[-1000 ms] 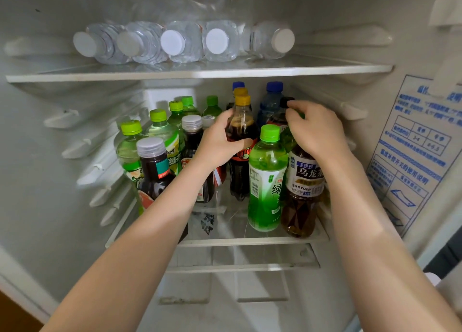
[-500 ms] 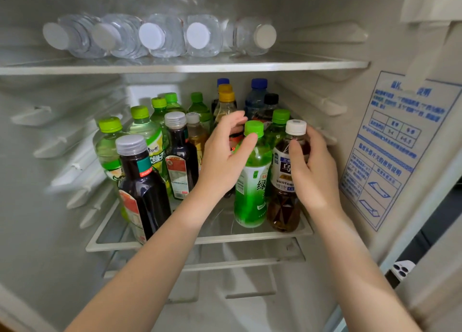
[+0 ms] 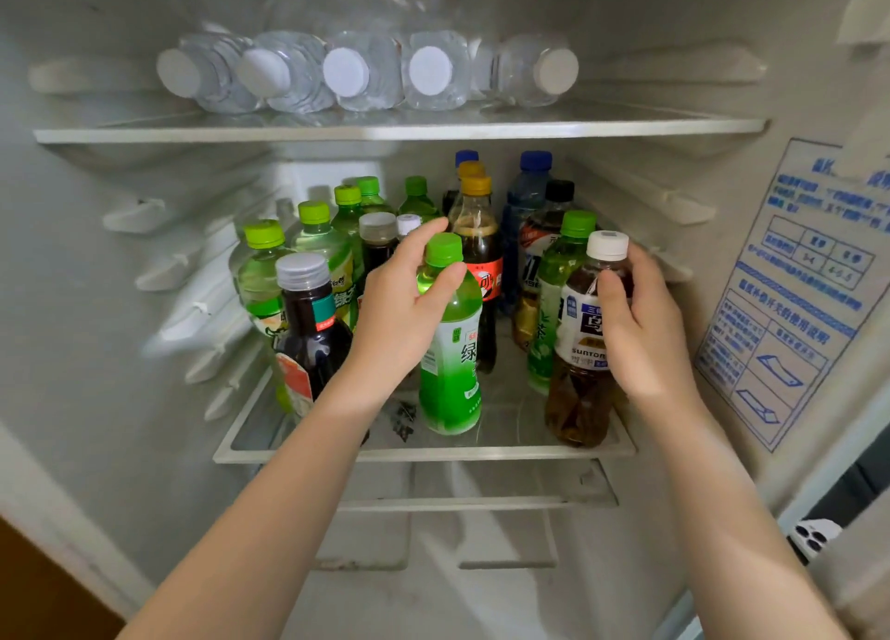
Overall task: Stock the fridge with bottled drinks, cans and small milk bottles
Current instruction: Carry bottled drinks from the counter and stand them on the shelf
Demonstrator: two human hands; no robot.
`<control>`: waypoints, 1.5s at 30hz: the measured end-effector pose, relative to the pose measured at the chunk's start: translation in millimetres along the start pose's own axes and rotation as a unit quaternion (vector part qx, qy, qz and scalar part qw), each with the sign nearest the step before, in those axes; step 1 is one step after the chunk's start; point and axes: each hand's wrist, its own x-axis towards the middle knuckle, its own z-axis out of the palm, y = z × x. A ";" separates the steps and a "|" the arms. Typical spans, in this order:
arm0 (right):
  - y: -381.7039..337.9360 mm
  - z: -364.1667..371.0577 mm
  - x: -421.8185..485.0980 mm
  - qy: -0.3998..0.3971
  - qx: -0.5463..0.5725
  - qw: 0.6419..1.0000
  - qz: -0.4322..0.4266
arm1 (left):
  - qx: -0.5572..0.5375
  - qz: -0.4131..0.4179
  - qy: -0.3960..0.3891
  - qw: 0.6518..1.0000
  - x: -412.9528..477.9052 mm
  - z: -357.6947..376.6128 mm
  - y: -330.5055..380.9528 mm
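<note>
The left hand (image 3: 404,312) grips the green bottle (image 3: 450,350) at its neck, thumb across the shoulder just under the cap and fingers curled behind it. The right hand (image 3: 645,331) wraps the tea bottle (image 3: 582,374) at its shoulder, thumb on the front and fingers round the far side. Both bottles stand upright at the front of the middle shelf (image 3: 424,454), the green one near the centre and the tea bottle at the right end close to the fridge wall. From the way the hands hold them, the two are probably being settled into place. Behind them the shelf is crowded with upright bottles: green-capped ones to the left, dark, yellow-capped and blue-capped ones further back. On the top shelf (image 3: 385,133) five water bottles (image 3: 346,75) lie side by side, caps facing out. So the bottled drinks look largely stocked. No cans or small milk bottles show anywhere in view, so that part appears to be left.
</note>
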 end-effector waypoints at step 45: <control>-83.3 22.8 63.6 -0.178 -0.360 0.909 -0.115 | 0.269 -0.005 -0.221 0.938 26.4 -52.2 33.9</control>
